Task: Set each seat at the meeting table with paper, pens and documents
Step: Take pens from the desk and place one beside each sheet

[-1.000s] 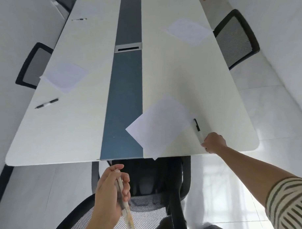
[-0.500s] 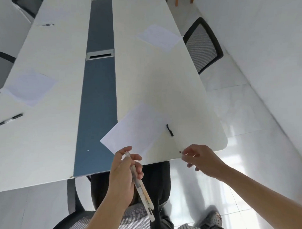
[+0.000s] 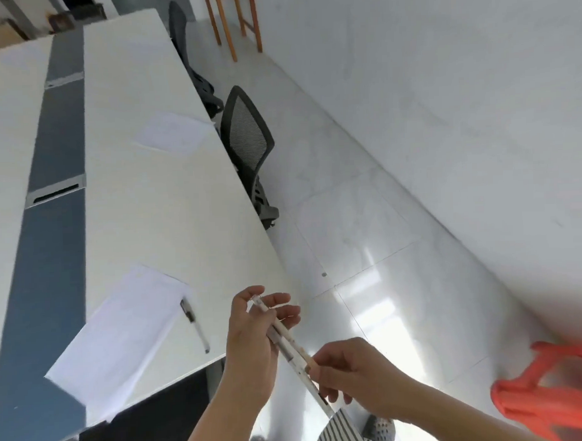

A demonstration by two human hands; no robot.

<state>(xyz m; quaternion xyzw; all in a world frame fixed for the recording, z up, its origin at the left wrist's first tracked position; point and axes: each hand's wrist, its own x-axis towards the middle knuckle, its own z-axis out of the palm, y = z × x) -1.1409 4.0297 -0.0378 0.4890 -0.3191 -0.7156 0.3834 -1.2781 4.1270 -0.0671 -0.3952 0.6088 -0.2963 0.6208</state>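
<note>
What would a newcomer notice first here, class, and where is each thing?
Both hands in the foreground: the left hand holds white pens, whose lower end the right hand pinches. Left of them, a paper sheet lies on the white table with a pen beside it. A blurred orange bag shows at the lower right.
</note>
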